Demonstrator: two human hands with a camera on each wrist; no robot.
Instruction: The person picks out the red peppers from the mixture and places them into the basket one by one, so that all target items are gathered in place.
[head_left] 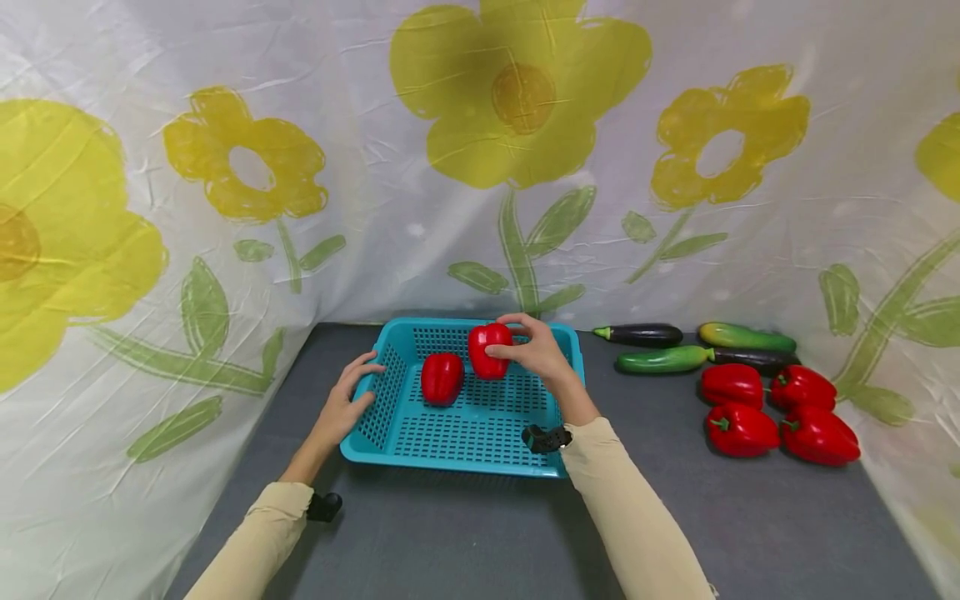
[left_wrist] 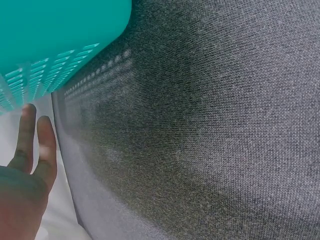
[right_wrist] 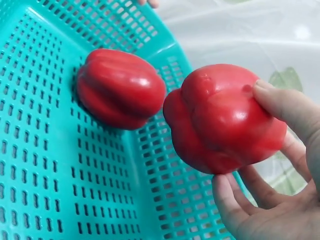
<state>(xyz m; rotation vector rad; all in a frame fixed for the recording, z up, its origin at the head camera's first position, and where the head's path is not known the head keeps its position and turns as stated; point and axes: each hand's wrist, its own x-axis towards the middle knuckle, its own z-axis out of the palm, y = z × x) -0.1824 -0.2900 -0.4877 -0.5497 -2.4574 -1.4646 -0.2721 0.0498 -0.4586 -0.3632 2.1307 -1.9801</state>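
My right hand (head_left: 537, 348) grips a red bell pepper (head_left: 491, 351) over the back part of a turquoise plastic basket (head_left: 450, 461). In the right wrist view, thumb and fingers curl around that pepper (right_wrist: 225, 117), its lobed end facing the camera. A second red bell pepper (head_left: 442, 379) lies in the basket, left of the held one. At the basket's left rim is my left hand (head_left: 345, 406), fingers spread and extended, fingertips right at the edge. The left wrist view shows two of its fingers (left_wrist: 46, 145) by the basket's slotted side.
Several red bell peppers (head_left: 744, 431) sit grouped on the dark table (head_left: 450, 533) at the right. Behind them lie two eggplants (head_left: 643, 335), a green zucchini (head_left: 663, 360) and a green-yellow cucumber-shaped vegetable (head_left: 747, 337). A flowered white curtain (head_left: 390, 250) hangs along the table's back edge.
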